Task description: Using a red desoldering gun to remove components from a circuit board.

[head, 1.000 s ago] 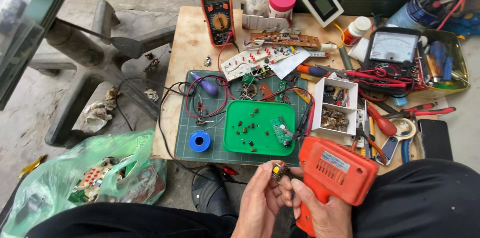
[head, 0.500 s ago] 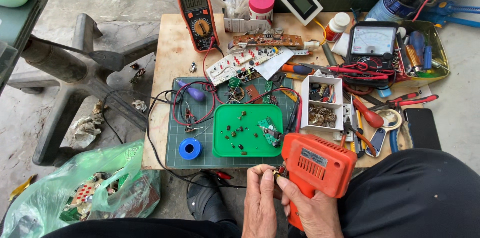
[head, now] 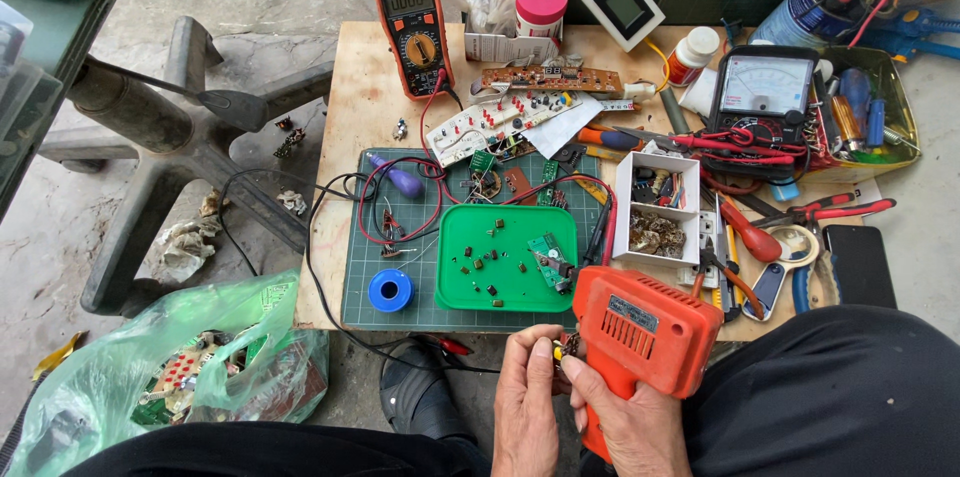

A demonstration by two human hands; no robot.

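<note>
My right hand [head: 628,425] grips the handle of an orange pistol-shaped power tool [head: 640,332], held over my lap at the table's near edge. My left hand [head: 525,405] is pinched at the tool's front tip, fingers closed around a small part [head: 563,349] there that is mostly hidden. Just beyond sits a green tray [head: 500,259] with several tiny components and a small green circuit board [head: 548,262], resting on a dark green cutting mat [head: 400,252].
A blue solder spool [head: 390,290] lies on the mat. An orange multimeter [head: 412,27], an analog meter [head: 765,92], a white parts box [head: 655,207], pliers [head: 800,272] and loose boards crowd the wooden table. A green plastic bag [head: 170,377] and a chair base [head: 170,137] are on the floor at left.
The view has shifted a little, so the table sits higher and further left in frame. Both hands stay on the orange tool, with the left fingers still at its tip.
</note>
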